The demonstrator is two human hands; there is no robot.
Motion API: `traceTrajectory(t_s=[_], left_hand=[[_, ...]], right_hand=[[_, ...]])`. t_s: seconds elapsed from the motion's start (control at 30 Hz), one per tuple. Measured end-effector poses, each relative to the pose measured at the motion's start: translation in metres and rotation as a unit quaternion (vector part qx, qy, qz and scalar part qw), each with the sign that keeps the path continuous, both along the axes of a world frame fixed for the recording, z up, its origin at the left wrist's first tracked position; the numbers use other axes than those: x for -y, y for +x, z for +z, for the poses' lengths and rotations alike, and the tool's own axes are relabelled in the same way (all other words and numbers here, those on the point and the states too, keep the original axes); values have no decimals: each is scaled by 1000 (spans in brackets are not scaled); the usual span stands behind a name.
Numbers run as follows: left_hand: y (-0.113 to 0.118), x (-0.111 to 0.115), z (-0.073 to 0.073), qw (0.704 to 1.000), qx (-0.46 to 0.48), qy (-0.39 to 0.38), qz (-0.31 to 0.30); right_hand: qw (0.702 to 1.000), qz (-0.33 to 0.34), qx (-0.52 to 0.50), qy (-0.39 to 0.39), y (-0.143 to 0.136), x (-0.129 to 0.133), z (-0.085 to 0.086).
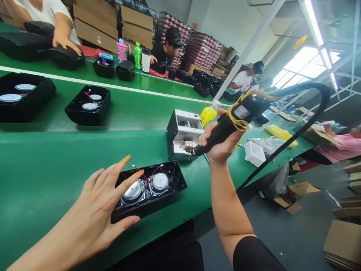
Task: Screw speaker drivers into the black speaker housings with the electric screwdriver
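In the head view, my right hand (222, 141) grips a black electric screwdriver (225, 130) with yellow cord wound round its body. Its tip reaches the front of a grey and black screw feeder (184, 135); whether a screw sits on the bit is too small to tell. My left hand (104, 199), fingers spread, hovers at or rests on the left end of a black speaker housing (177, 177); contact is unclear. Two round silver speaker drivers (160, 182) lie in the housing, with red wires (148, 177) ending in white plugs.
Two more open housings (90, 105) with drivers stand on the green bench (56, 158) to the left. Behind the feeder is a yellow bottle (208, 113); right of it, a white tray (254, 153). A thick black cable (287, 141) arcs down at right. Co-workers sit across the bench.
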State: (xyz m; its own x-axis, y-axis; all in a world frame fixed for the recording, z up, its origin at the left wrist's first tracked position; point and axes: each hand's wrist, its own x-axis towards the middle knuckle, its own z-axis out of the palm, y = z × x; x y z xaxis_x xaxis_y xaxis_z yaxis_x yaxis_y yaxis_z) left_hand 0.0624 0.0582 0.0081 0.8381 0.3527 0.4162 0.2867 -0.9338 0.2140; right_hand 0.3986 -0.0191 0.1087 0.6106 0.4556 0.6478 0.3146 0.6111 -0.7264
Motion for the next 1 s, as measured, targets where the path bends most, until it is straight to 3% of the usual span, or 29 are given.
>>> traceTrajectory(t_s=[0.17, 0.3, 0.4, 0.5, 0.57, 0.77, 1.0], left_hand=[[-18, 0, -9, 999, -18, -41, 5], [-15, 8, -8, 997, -12, -70, 10], [-12, 12, -5, 997, -10, -81, 15], [-10, 13, -2, 997, -10, -76, 7], [-9, 14, -1, 998, -8, -69, 1], [-7, 13, 0, 998, 8, -63, -4], [-7, 14, -1, 998, 15, -62, -1]], right_hand=[[996, 59, -7, 73, -20, 12, 22], [991, 115, 17, 63, -48, 19, 40], [982, 185, -2, 38, -75, 23, 44], [965, 257, -46, -12, -99, 23, 32], [955, 289, -62, -2, -111, 18, 16], [953, 285, -84, 58, -131, 3, -36], [949, 296, -93, 58, -130, 3, -50]])
